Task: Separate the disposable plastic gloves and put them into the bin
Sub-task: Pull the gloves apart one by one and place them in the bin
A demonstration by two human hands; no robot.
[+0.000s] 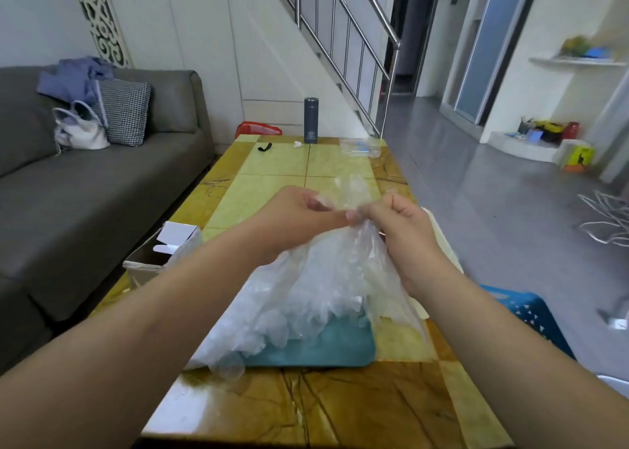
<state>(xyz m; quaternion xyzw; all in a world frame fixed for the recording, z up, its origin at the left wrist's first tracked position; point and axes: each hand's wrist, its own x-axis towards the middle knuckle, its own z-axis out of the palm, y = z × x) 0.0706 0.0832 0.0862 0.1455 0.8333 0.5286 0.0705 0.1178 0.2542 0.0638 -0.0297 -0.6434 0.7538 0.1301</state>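
A bunch of clear disposable plastic gloves hangs from my two hands above a teal tray on the yellow-brown table. My left hand pinches the upper edge of the gloves from the left. My right hand pinches the same plastic from the right, fingertips almost touching the left hand's. A thin flap of glove sticks up between the hands. Just off the table's right side stands a blue perforated bin. An open cardboard box sits at the table's left edge.
A dark flask, a small black item and a clear plastic bag lie at the table's far end. A grey sofa runs along the left. Open grey floor lies to the right, with stairs behind.
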